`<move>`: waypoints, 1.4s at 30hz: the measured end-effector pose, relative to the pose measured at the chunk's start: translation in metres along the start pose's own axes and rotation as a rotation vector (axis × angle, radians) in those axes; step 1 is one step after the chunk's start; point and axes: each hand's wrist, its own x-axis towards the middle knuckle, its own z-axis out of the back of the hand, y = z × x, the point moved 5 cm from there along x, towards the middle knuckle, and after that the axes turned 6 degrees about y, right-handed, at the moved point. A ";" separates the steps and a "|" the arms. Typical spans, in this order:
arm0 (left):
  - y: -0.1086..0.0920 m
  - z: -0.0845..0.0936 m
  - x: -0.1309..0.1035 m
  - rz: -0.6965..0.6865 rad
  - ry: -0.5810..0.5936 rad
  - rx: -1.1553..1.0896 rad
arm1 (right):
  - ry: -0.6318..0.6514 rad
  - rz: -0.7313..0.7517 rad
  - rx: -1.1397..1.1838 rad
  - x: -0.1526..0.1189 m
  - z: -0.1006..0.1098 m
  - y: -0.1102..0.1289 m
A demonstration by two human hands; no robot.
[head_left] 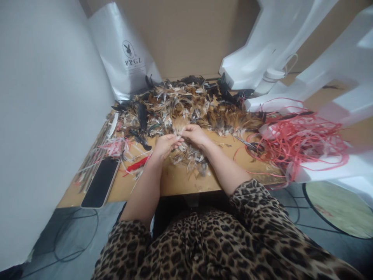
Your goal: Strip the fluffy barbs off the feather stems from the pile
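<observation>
A wide heap of brown, white and black feathers (pixel 192 97) covers the back half of the wooden table (pixel 175 182). At its front edge my left hand (pixel 168 144) and my right hand (pixel 194 135) meet, fingertips nearly touching. Both hands pinch a small tan feather tuft (pixel 180 123), which fans upward away from me. The quill ends lie hidden between my fingers. Just below my hands rests a smaller pile of pale grey-white feathers (pixel 194 158). A red feather piece (pixel 138 165) is left of my left forearm.
A dark-screened phone (pixel 100 182) lies at the table's front left, beside pink and white strips (pixel 115 147). Tangled red-pink ribbon (pixel 303 136) spreads at the right, with scissors (pixel 246 143) near it. A white printed bag (pixel 125 50) stands at the back left; a white bottle (pixel 269 79) stands back right.
</observation>
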 end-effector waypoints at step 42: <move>-0.002 0.002 -0.001 -0.003 0.020 0.224 | 0.007 0.065 -0.232 -0.003 -0.005 0.010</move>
